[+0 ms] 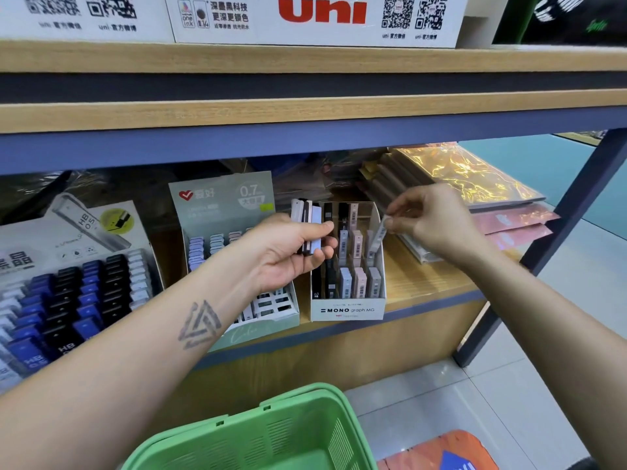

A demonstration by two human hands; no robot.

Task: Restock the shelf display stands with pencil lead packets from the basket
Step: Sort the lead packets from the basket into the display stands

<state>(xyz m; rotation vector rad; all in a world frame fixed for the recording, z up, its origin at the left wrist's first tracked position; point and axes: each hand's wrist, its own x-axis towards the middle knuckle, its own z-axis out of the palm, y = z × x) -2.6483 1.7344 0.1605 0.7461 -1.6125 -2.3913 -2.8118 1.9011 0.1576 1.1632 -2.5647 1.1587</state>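
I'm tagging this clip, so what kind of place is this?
Probably a stationery shop: a MONO graph MG display stand of lead packets, a uni sign above the shelf, and a green basket.

This is a stationery shop. A wooden shelf (424, 279) with a blue metal frame carries cardboard display stands: a white MONO graph stand (347, 310) holding barcoded lead packets in rows, a pale green stand (222, 198) marked 0.7, and a grey stand (68, 232) with blue, black and white cases marked HB 0.5. Above sit white uni brand boxes (319, 18) printed with QR codes. Wrapped, glossy goods (454, 174) lie stacked alongside, and a green shopping basket (271, 432) stands below.
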